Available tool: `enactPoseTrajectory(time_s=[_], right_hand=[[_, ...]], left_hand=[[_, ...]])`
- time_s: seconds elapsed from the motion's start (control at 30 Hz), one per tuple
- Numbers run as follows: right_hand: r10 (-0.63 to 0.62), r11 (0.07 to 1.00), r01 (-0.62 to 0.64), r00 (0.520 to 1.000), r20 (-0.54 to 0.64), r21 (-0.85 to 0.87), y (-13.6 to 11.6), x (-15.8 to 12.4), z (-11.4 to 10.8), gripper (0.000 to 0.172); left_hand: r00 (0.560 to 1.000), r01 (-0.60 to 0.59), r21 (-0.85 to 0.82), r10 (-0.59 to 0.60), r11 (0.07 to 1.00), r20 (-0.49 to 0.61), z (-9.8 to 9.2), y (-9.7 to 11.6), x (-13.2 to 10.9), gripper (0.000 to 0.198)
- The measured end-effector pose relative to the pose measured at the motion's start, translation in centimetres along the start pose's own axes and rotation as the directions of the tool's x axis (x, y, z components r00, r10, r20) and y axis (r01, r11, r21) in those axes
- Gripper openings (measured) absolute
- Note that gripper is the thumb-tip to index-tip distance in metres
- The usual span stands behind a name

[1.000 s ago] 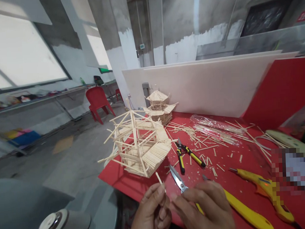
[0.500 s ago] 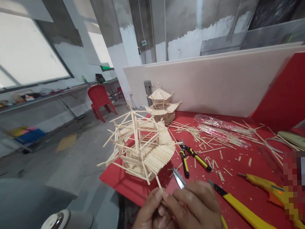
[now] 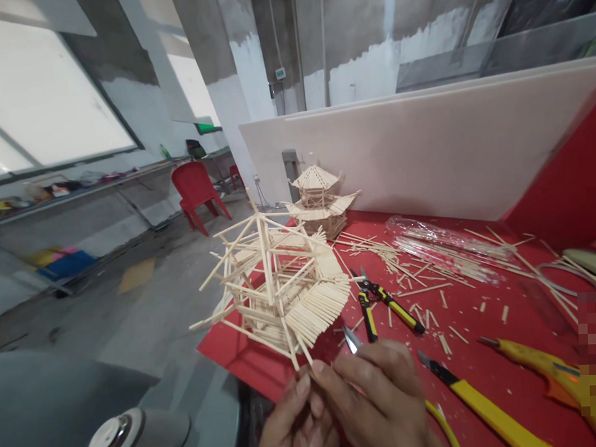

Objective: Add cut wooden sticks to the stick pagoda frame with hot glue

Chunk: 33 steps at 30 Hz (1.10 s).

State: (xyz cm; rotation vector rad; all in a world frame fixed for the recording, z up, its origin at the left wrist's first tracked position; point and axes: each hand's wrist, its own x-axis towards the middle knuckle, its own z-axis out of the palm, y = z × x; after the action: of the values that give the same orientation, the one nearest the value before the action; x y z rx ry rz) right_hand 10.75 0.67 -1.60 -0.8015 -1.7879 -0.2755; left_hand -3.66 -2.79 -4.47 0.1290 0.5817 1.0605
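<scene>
A thin wooden stick (image 3: 305, 349) runs from my fingertips to the lower roof edge of a stick-built pavilion model (image 3: 315, 307). My right hand (image 3: 377, 397) is closed, pinching the stick between thumb and finger. Beside it, my left hand (image 3: 295, 416) is closed too, its fingertips at the stick's near end and close to the tip of a roof rafter (image 3: 290, 344). The stick lies alongside that rafter. A pointed steel blade (image 3: 351, 341) shows behind my right hand; whether the hand touches it is hidden.
Black-and-yellow pliers (image 3: 370, 306), a yellow utility knife (image 3: 490, 406) and a yellow glue gun (image 3: 537, 365) lie on the red board (image 3: 459, 361). A second pavilion model (image 3: 321, 203), loose sticks (image 3: 377, 250) and bagged sticks (image 3: 440, 248) sit behind. A bottle (image 3: 144, 437) stands lower left.
The stick has moved up against the model's roof edge, beside the rafter; before, its end was just short of it. The view has shifted slightly.
</scene>
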Motion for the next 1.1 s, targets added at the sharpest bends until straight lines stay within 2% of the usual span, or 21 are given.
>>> enactPoseTrajectory(time_s=[0.07, 0.2, 0.37, 0.7, 1.1], right_hand=[[0.042, 0.998, -0.042, 0.999, 0.004, 0.048, 0.2, 0.2, 0.8, 0.017], [0.068, 0.991, -0.066, 0.998, -0.013, 0.12, 0.3, 0.3, 1.7, 0.018], [0.064, 0.994, -0.064, 0.998, 0.001, 0.092, 0.4, 0.1, 2.2, 0.017], [0.053, 0.994, -0.056, 0.998, 0.032, 0.096, 0.7, 0.3, 2.4, 0.02], [0.027, 0.992, -0.04, 0.994, 0.108, 0.12, 1.0, 0.4, 2.3, 0.021]], left_hand=[[0.999, -0.03, 0.018, 0.03, 0.999, -0.023, -0.4, 0.3, 0.0, 0.026], [0.999, -0.011, 0.042, 0.013, 0.999, -0.049, -1.2, 1.0, 0.2, 0.028], [0.996, -0.051, 0.037, 0.054, 0.998, -0.074, -1.5, 1.2, 0.3, 0.026], [0.988, -0.105, 0.019, 0.107, 0.994, -0.108, -1.3, 1.3, 0.6, 0.023], [0.988, -0.137, 0.027, 0.139, 0.99, -0.061, -1.1, 1.4, 1.0, 0.022]])
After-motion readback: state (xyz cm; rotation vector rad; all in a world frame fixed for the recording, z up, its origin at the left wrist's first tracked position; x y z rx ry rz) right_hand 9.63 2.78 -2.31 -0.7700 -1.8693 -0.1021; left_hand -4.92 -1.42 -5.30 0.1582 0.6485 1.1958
